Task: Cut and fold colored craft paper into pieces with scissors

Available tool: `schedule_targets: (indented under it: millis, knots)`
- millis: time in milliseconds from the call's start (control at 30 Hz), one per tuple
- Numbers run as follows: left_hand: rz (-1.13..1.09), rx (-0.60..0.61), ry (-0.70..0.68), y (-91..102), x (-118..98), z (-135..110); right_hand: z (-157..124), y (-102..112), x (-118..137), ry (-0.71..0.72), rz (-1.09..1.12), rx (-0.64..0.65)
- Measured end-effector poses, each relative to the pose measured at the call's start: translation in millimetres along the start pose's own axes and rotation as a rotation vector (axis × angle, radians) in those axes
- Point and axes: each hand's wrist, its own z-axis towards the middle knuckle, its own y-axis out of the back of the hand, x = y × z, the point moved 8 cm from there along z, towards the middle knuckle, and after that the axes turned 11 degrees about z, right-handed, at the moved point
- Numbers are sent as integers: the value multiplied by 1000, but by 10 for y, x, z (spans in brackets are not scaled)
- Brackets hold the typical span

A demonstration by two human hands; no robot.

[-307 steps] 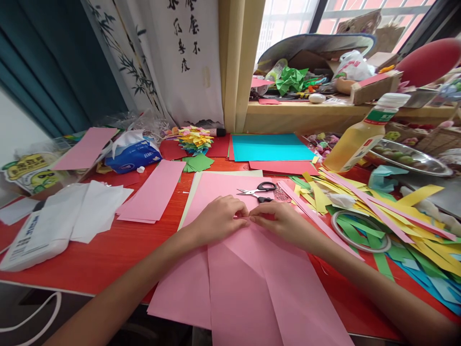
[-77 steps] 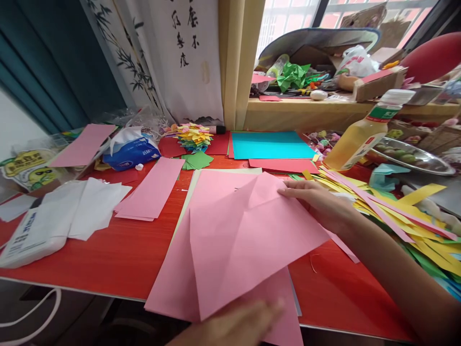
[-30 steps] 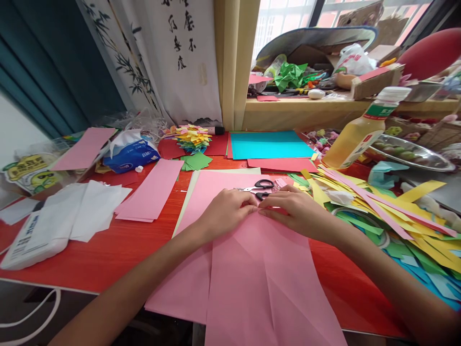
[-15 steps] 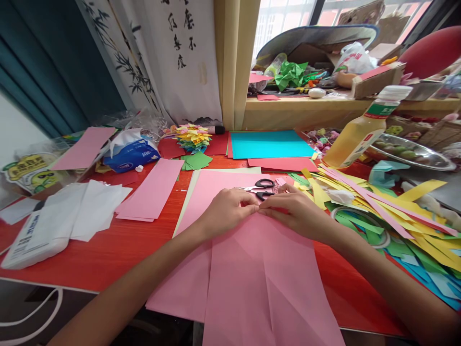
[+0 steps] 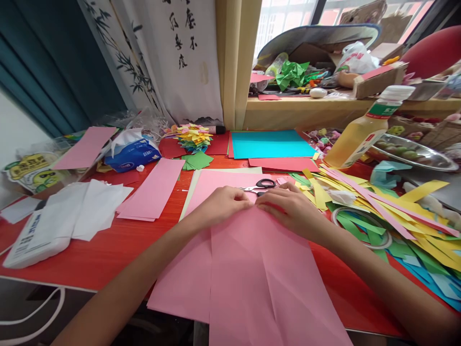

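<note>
— Where's the paper?

— The pink sheet (image 5: 259, 269) lies flat on the red table (image 5: 108, 250), right in front of the person. Its near end hangs over the table's edge. Creases run along it, and a second pink sheet (image 5: 180, 288) lies under it, showing on the left.

— And the hands?

— Both are at the sheet's far edge, side by side. The left hand (image 5: 221, 204) and the right hand (image 5: 288, 209) have their fingers curled down onto the paper, and the fingertips of the two almost meet in the middle. I can't tell whether any paper is nipped between thumb and finger or only pressed flat.

— Anything close by?

— Black-handled scissors (image 5: 261, 185) lie just beyond the knuckles, on more pink paper. Left of that lies a pink strip (image 5: 153, 190), then crumpled white paper (image 5: 90, 206) and a white bag (image 5: 36, 240) near the table's edge. A blue tissue pack (image 5: 131, 154) sits further back.

— And on the right?

— A heap of cut strips (image 5: 378, 206), yellow, green and pink, with a tape ring (image 5: 360, 228) half buried in it. Behind it a bottle (image 5: 360, 134) of yellow liquid leans, near a metal bowl (image 5: 414, 154). A teal sheet (image 5: 270, 144) lies flat by the window sill (image 5: 306, 115).
</note>
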Motion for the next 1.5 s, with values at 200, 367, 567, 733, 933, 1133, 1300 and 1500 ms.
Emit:
schedule_targets:
  millis: [200,367,567,733,933,1133,1300,1500]
  knots:
    - [114,1,54,88,285,82,-17,-287,9,-57,65,59]
    - [263,58,155,120,447,38,-65,-597,-37,-95,39,157]
    - [281,1,319,234,615,-243,-70,-631,-58,-132,18,164]
    - [210,-41,346,214,666,-353,-54,-649,-34,-150,2,142]
    - [207,-61,348,198,598,-387,-53,-675,-19,-151,-72,161]
    - [312,-76,326,182,504,-434,-46,-665,-1,-142,-88,168]
    - [338,-83,324,162,488,-463,-52,-652,8,-128,-71,145]
    - [330,-90,322,141,487,-490,-61,-675,13,-126,-104,155]
